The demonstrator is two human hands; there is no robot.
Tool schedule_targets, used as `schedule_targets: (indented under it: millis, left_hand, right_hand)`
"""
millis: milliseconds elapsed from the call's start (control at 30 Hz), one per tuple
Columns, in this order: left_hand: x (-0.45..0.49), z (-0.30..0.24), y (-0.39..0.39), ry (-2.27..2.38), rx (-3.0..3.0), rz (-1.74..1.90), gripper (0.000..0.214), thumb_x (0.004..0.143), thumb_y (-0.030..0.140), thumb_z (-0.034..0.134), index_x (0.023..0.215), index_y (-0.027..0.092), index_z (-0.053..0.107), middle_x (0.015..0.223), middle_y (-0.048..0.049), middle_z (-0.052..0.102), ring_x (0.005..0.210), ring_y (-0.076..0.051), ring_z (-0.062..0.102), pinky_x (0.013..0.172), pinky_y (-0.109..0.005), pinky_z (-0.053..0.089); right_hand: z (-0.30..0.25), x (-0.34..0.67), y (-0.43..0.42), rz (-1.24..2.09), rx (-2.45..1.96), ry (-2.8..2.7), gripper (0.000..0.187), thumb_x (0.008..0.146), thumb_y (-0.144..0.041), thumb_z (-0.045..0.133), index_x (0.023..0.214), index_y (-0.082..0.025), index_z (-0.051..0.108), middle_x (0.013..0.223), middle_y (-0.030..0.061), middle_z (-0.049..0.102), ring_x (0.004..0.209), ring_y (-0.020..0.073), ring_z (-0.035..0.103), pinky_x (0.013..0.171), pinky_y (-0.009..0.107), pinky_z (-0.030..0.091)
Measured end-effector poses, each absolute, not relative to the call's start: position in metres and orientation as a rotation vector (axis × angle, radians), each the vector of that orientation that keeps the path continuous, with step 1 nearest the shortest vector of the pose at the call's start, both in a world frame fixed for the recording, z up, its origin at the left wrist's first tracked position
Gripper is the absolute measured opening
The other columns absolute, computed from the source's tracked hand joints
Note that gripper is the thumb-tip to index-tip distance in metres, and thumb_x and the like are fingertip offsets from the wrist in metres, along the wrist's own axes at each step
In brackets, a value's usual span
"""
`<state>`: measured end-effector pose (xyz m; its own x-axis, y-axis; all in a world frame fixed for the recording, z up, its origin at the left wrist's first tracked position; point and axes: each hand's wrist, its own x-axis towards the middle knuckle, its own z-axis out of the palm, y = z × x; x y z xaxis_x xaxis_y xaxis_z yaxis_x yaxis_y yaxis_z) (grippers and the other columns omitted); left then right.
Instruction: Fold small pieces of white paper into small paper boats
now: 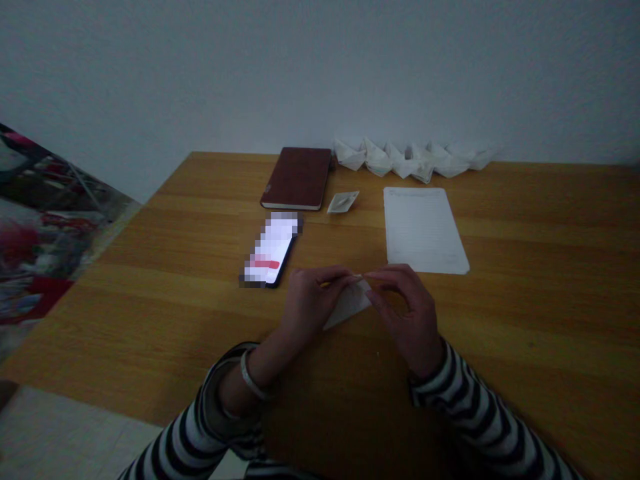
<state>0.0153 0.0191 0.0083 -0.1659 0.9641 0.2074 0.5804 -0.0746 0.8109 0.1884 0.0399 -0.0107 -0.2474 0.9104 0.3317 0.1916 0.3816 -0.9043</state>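
My left hand point(310, 307) and my right hand point(407, 313) meet over the wooden table point(150, 300), pinching the top edge of a folded white paper point(349, 305) between fingers and thumbs. The paper's lower corner hangs toward me, and its upper part is partly hidden by my fingers. A small white paper boat point(343, 201) lies flat beyond my hands. Farther back, several paper boats point(410, 159) stand in a row against the wall. A pale bangle point(251, 377) circles my left wrist, and striped sleeves cover both forearms.
A dark red notebook point(297, 178) lies at the back. A smartphone point(270, 250) with a lit, pixelated screen sits left of my hands, and a lined paper sheet point(424, 230) lies to the right. A patterned cloth point(40, 227) hangs beyond the left table edge.
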Motion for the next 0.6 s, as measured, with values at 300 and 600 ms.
schedule_targets:
  millis: [300, 600]
  left_hand:
    - [0.0181, 0.0038, 0.0173, 1.778, 1.861, 1.241, 0.008, 0.08, 0.017, 0.074, 0.081, 0.023, 0.079, 0.078, -0.0018, 0.079, 0.069, -0.02, 0.076, 0.062, -0.024, 0.057]
    - [0.0188, 0.0036, 0.0163, 1.787, 1.9, 1.24, 0.008, 0.08, 0.017, 0.073, 0.084, 0.022, 0.079, 0.079, -0.0024, 0.079, 0.071, -0.02, 0.076, 0.064, -0.025, 0.058]
  right_hand:
    - [-0.0102, 0.1907, 0.0437, 0.911, -0.919, -1.682, 0.023, 0.09, -0.016, 0.061, 0.104, -0.029, 0.074, 0.107, 0.0041, 0.063, 0.103, 0.0195, 0.061, 0.094, 0.042, 0.049]
    - [-0.0103, 0.1906, 0.0441, 0.913, -0.949, -1.695, 0.022, 0.09, -0.018, 0.062, 0.102, -0.03, 0.075, 0.108, 0.0046, 0.065, 0.105, 0.0207, 0.06, 0.097, 0.044, 0.048]
